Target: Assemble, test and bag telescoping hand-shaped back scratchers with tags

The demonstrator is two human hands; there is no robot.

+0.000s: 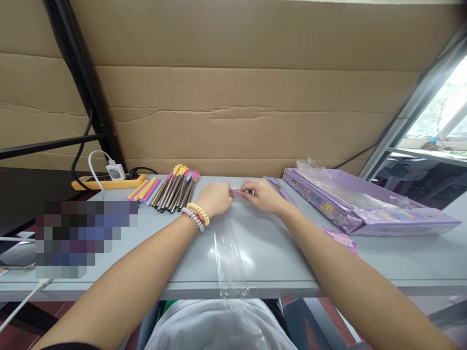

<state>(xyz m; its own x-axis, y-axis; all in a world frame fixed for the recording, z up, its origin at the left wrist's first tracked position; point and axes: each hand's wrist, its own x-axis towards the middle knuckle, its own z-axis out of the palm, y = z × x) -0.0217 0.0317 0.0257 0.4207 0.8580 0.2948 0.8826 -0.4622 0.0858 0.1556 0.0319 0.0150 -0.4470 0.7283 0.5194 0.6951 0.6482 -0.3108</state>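
Observation:
A long clear plastic bag (231, 257) runs from between my hands down over the desk's front edge toward my lap. My left hand (215, 198), with beaded and braided bands on its wrist, is closed on the left side of the bag's pinkish far end (235, 193). Thumb and fingers of my right hand (261, 195) pinch the same end from the right. To the left of my hands lie several metal tubes with coloured fork-like ends (175, 192), nearest my left hand. Several pink, yellow and blue sticks (146, 189) are beside them.
An open purple cardboard box (328, 209) with clear plastic in it stands at the right. Near it lie a purple pen-like item (280, 189) and pink packets (341, 240). A yellow power strip (105, 182) with a white charger (116, 170) sits at the left back. Cardboard (237, 87) walls the rear.

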